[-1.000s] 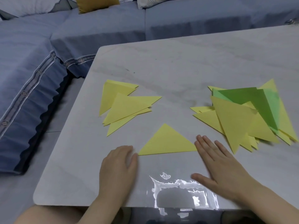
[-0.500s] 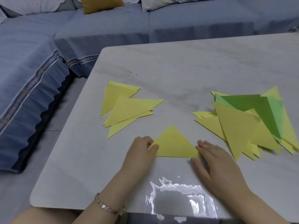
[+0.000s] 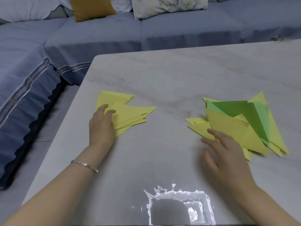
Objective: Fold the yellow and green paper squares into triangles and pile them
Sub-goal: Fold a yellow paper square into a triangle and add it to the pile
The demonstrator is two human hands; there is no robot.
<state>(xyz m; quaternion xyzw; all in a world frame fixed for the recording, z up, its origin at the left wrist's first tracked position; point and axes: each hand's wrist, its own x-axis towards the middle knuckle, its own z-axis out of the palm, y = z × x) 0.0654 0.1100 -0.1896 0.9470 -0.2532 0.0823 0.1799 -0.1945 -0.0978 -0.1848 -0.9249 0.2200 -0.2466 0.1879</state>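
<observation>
Yellow triangles (image 3: 130, 113) — under left hand (image 3: 101, 127)

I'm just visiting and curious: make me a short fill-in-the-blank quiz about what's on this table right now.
1. The left hand rests on the left pile of ____ triangles.
2. The right hand touches the right pile, which mixes yellow and ____ paper.
3. The bracelet sits on the ____ wrist.
Missing words: yellow; green; left.
</observation>
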